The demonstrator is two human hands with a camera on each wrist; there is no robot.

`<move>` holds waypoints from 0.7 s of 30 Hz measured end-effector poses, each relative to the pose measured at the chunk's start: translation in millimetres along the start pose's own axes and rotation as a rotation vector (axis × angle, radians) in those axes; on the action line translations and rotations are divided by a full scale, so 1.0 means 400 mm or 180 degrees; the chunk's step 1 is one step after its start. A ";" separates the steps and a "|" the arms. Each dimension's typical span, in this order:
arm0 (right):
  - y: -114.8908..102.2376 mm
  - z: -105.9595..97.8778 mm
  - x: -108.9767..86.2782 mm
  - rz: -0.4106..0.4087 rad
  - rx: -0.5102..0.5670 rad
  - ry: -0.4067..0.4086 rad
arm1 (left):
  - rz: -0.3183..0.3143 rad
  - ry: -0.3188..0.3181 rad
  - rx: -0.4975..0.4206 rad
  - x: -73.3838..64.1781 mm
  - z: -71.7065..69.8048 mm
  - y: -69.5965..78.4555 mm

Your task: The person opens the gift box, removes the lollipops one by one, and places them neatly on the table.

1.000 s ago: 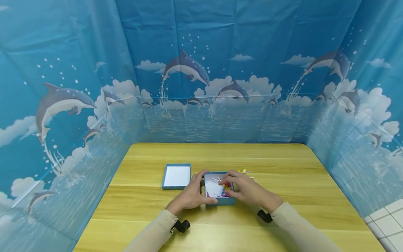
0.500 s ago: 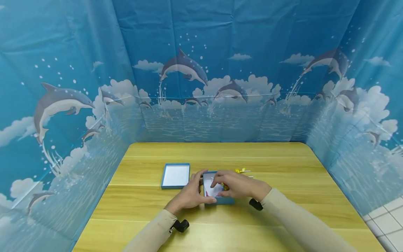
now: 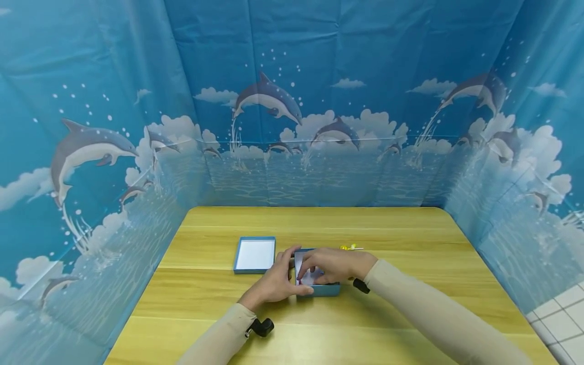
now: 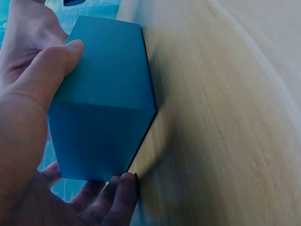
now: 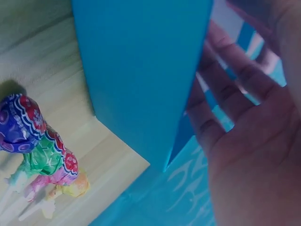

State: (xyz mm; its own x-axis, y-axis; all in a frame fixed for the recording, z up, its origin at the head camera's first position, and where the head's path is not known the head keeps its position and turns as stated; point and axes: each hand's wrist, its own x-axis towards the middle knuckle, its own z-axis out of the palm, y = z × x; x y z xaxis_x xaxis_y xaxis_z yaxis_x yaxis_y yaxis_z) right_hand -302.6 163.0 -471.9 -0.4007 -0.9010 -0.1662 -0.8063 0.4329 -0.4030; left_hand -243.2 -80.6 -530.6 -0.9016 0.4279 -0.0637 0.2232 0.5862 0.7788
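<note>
A blue box with a pale inside stands on the table. My left hand grips its left end, with the thumb on the near wall and the fingers round the far side, as the left wrist view also shows. My right hand reaches over the right wall into the box, index finger and thumb apart. A small red bit shows by the index fingertip; the hand hides most of the contents. In the right wrist view several wrapped lollipops lie in a row on the table beside the box.
A shallow blue lid with a white inside lies on the wooden table, left of the box. Beyond my right hand lies a yellow-wrapped lollipop. A dolphin-print curtain encloses the table's back and sides.
My right hand has moved left, deeper over the box, covering the lollipops and white sticks seen inside earlier. My left hand keeps its hold on the box.
</note>
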 end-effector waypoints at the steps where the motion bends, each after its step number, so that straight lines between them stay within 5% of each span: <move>1: 0.002 0.000 0.006 -0.0044 0.0004 -0.0031 | 0.0007 -0.0006 -0.0006 0.001 0.000 -0.001; 14: 0.017 -0.001 0.055 -0.0280 0.0064 -0.0295 | 0.0058 -0.0043 -0.0032 0.001 0.000 -0.011; 21: 0.013 -0.001 0.072 -0.0182 0.0073 -0.0433 | 0.0067 -0.0013 -0.0022 -0.001 0.001 -0.016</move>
State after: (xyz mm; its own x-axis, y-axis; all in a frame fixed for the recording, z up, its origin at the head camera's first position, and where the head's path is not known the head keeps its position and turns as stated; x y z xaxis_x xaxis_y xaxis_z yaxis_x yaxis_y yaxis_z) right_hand -318.3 139.4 -478.3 -0.2906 -0.9202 -0.2622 -0.8153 0.3816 -0.4356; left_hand -244.0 -84.3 -536.1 -0.8952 0.4429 -0.0498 0.2396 0.5724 0.7842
